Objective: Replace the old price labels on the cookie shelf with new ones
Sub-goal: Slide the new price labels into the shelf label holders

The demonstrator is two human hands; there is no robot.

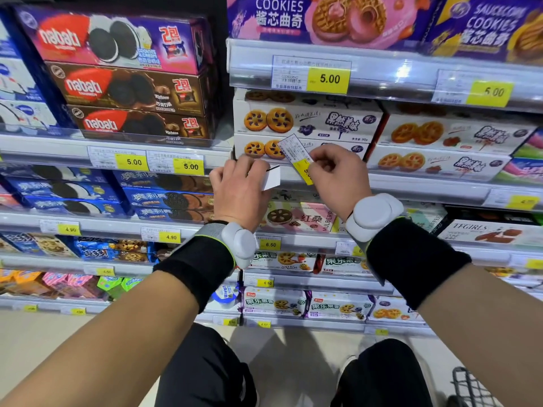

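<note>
My right hand [335,177] pinches a white and yellow price label [295,157], tilted, in front of the jam cookie boxes [305,121]. My left hand [238,189] grips a white paper slip [271,177], blank side showing, just left of that label. Both hands hover at the shelf rail [417,183] under those boxes. Other price labels sit in the rails: a 5.00 label [313,74] above and two 5.00 labels [132,160] on the left shelf.
Nabati boxes [117,77] stack at upper left, blue Oreo packs [164,198] below them. Lower shelves hold more cookie boxes with 4.90 and 6.50 labels [269,244]. A wire basket [470,389] stands on the floor at bottom right, beside my knees.
</note>
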